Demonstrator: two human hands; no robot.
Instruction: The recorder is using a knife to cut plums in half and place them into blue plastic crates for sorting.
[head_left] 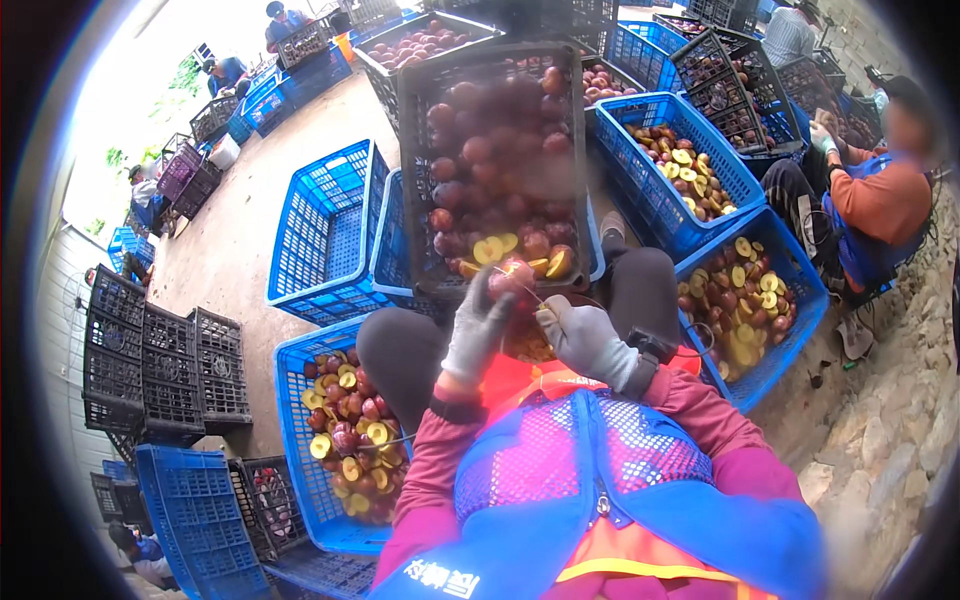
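My left hand (476, 328), in a grey work glove, grips a reddish plum (511, 277) at the near edge of a black crate (490, 60). My right hand (585, 340), also gloved, is closed round a small knife whose thin blade (532, 295) points at the plum; the handle is hidden in the fist. Whole dark-red plums (478, 150) fill the black crate, which tilts toward me. A few cut yellow halves (493, 248) lie at its near end. Between my knees, below my hands, more cut fruit is partly hidden.
Blue crates of cut plums stand at my left (300, 480), at my right (808, 305) and farther right (610, 125). A blue crate (325, 225) without fruit is ahead left. Black crates (150, 350) are stacked far left. A co-worker (880, 205) sits at the right; others work farther back.
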